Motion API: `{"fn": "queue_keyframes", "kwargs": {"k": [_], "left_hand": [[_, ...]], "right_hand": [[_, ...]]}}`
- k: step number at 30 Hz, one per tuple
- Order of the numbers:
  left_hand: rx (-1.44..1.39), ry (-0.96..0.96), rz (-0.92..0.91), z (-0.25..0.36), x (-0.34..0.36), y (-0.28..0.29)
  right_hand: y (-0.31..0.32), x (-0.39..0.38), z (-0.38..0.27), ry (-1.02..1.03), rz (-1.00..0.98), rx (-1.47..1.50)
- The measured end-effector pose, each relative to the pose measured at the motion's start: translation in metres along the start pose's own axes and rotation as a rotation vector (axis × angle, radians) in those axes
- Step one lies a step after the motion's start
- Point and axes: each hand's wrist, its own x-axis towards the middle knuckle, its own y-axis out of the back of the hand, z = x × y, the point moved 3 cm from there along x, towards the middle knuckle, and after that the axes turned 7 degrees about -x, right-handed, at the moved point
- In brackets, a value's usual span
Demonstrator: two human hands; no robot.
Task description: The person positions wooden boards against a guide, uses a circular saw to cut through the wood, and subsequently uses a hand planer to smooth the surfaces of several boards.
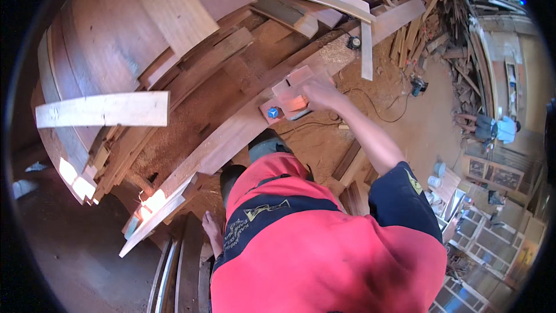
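Observation:
My right hand (318, 91) is closed on an orange hand-held power tool (296, 103). It rests on a long wooden beam (229, 133) that runs from lower left to upper right. A blue round knob (273, 112) shows at the tool's near left end, and flat pinkish pieces (300, 75) lie against its far side. My fingers hide part of the tool, so its exact kind is unclear. Low at my left side hangs my left hand (213, 230), fingers apart, with nothing visible in it.
Wide boards (145, 11) are stacked at upper left, with a pale plank (104, 109) across them. A black cord (382, 117) crosses the sawdust floor by another power tool (418, 86). Scrap wood (414, 35) is piled at upper right. Another person (498, 129) is at far right.

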Motion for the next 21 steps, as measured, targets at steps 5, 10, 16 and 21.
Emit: {"fn": "queue_keyframes", "kwargs": {"k": [5,10,16,21], "left_hand": [[-0.143,-0.090,0.078,0.061,0.005,0.005],[-0.475,0.078,0.220,0.057,-0.007,0.018],[-1.327,0.130,0.534,0.106,0.026,0.044],[-1.547,0.068,0.571,0.141,0.060,0.044]], "right_hand": [[-0.046,0.056,0.103,-0.169,-0.041,-0.328],[-0.047,0.082,0.160,0.032,0.114,-0.036],[-0.037,0.090,0.170,0.096,-0.087,0.148],[0.005,0.085,0.139,-0.031,-0.386,0.005]]}}
